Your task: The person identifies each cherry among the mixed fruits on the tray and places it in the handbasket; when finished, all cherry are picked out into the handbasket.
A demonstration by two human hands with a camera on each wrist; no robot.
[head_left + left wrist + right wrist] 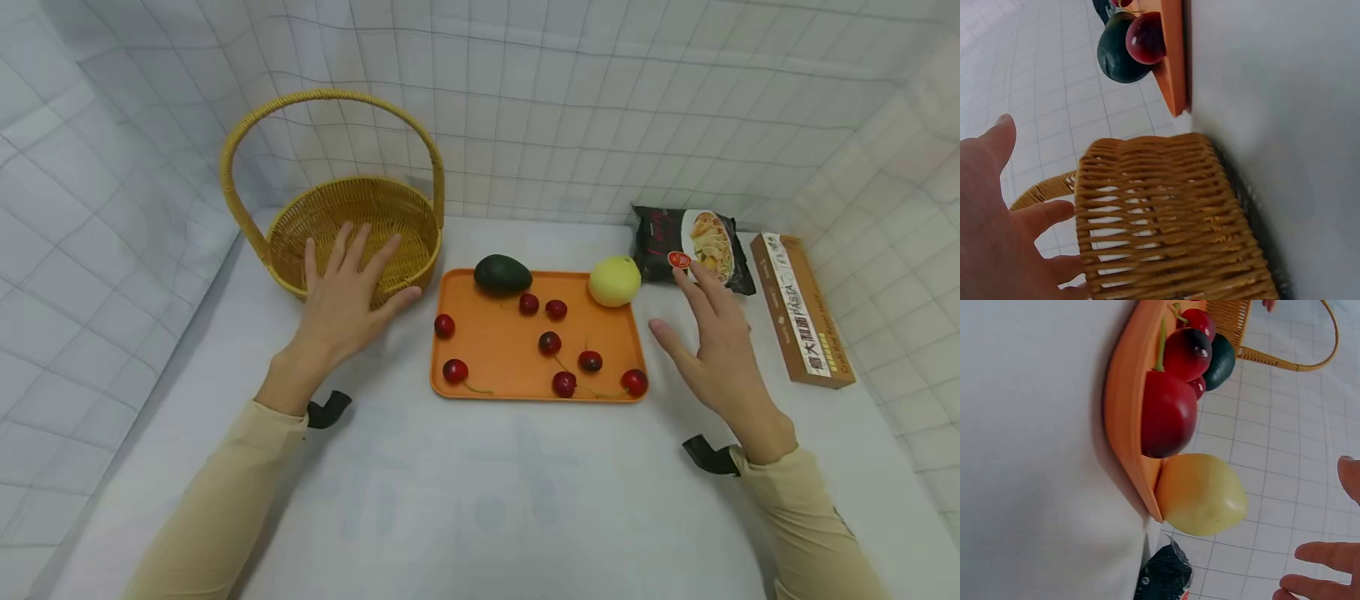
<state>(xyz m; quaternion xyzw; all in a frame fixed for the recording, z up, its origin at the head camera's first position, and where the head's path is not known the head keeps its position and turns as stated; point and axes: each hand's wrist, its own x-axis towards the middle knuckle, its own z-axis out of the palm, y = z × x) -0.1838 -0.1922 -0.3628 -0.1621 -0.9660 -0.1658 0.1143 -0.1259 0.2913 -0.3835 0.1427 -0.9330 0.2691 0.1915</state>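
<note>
My left hand (pixel 341 292), fingers spread, hovers over the front rim of a woven basket (pixel 431 271) with a tall arched handle. In the left wrist view its fingertips overlap the basket's wicker side (pixel 1154 212). My right hand (pixel 720 350) holds nothing and hangs with spread fingers right of an orange tray (pixel 495 383), near a black noodle packet (pixel 656 242). On the tray lie several dark red cherries (pixel 564 384), a dark green avocado (pixel 502 274) at the back and a pale yellow round fruit (pixel 615 282) at the back right corner.
A brown pasta box (pixel 802 308) lies at the right, beside the packet. White tiled-pattern sheeting (pixel 555 108) rises behind and on both sides of the white table (pixel 480 500). Black straps (pixel 328 410) stick out from both wrists.
</note>
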